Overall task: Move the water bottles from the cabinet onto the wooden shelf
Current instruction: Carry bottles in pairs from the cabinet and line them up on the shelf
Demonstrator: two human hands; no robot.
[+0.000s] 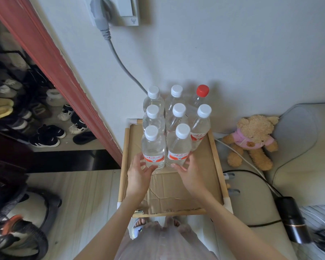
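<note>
Several clear water bottles stand upright in rows on the wooden shelf (217, 166), whose top is lined with cardboard. Most have white caps; one at the back right has a red cap (202, 90). The two nearest bottles, front left (152, 147) and front right (179, 147), carry orange labels. My left hand (139, 173) is at the base of the front left bottle with fingers spread, tips touching or almost touching it. My right hand (189, 173) sits the same way by the front right bottle. Neither hand wraps a bottle. No cabinet is in view.
A teddy bear (251, 139) sits on a pale sofa to the right, with cables and a black cylinder (293, 220) nearby. A red door frame (64, 77) and a shoe rack lie left. A grey cable hangs down the wall behind the bottles. A bag lies bottom left.
</note>
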